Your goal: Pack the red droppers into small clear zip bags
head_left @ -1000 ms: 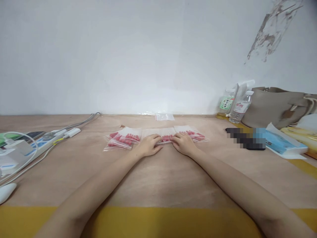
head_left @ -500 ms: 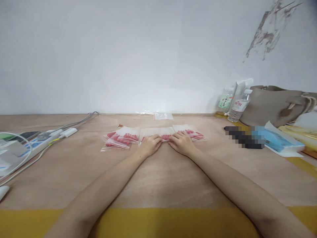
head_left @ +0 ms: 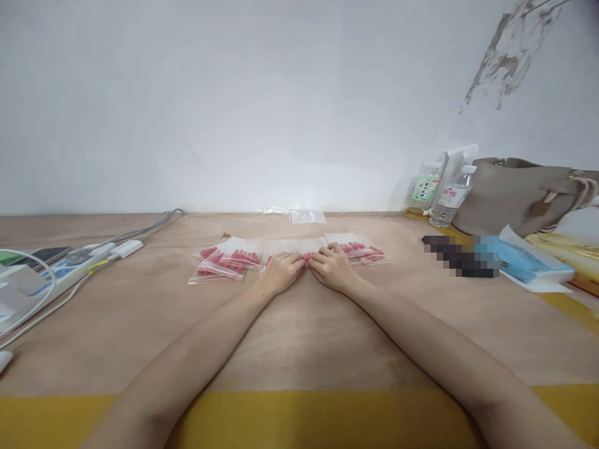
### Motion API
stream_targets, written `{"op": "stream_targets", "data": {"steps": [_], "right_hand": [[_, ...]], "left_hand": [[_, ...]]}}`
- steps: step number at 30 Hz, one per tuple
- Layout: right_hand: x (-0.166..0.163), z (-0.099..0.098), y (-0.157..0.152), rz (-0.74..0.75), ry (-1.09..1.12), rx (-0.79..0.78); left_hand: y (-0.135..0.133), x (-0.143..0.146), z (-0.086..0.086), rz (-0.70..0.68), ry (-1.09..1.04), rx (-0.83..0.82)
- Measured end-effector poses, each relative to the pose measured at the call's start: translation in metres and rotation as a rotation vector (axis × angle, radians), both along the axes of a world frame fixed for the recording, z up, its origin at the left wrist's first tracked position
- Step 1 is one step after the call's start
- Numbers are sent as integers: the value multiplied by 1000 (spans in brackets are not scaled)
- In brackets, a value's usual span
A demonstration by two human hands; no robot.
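Observation:
Three lots of clear zip bags with small red pieces lie in a row on the wooden table (head_left: 299,337). The left pile (head_left: 223,262) holds several bags, and a single bag (head_left: 359,251) lies on the right. Both my hands rest on the near edge of the middle bag (head_left: 292,247). My left hand (head_left: 282,272) has its fingers curled onto the bag. My right hand (head_left: 330,268) sits close beside it, fingers bent and pressed on the same bag. The two hands almost touch at the fingertips.
An empty clear bag (head_left: 306,216) lies by the wall. A power strip (head_left: 70,268) with cables and chargers is at the left. Two bottles (head_left: 449,196), a grey handbag (head_left: 519,193) and a blue packet (head_left: 528,265) stand at the right.
My hands have drawn closer together on the middle bag, the right one sliding left. The other bags have not moved.

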State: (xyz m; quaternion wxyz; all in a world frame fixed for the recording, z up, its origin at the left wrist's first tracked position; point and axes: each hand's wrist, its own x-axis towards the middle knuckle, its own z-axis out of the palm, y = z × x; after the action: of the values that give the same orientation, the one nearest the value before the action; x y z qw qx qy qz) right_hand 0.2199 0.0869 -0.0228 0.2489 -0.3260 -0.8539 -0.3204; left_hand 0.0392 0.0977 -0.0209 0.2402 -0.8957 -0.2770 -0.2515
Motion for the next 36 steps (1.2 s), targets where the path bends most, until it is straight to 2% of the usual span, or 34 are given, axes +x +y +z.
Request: {"op": "stream_targets", "data": {"steps": [6,14,24,29,32,36], "right_hand": [[-3,2,0,-5,44,-10],[0,2,0,15,50,68],[40,1,-3,-33,75,106],[45,-1,-1,-96,111,34],[46,1,0,-196,260,-76],[44,2,1,-356,542,-230]], "left_hand": [[1,-5,2,-15,-2,45],[-2,-8,4,-10,-21,43],[-6,-18,5,6,-84,-40],[-7,-22,7,1,-102,-93],[-7,-31,8,88,-157,-129],[-10,-36,6,303,-177,-353]]}}
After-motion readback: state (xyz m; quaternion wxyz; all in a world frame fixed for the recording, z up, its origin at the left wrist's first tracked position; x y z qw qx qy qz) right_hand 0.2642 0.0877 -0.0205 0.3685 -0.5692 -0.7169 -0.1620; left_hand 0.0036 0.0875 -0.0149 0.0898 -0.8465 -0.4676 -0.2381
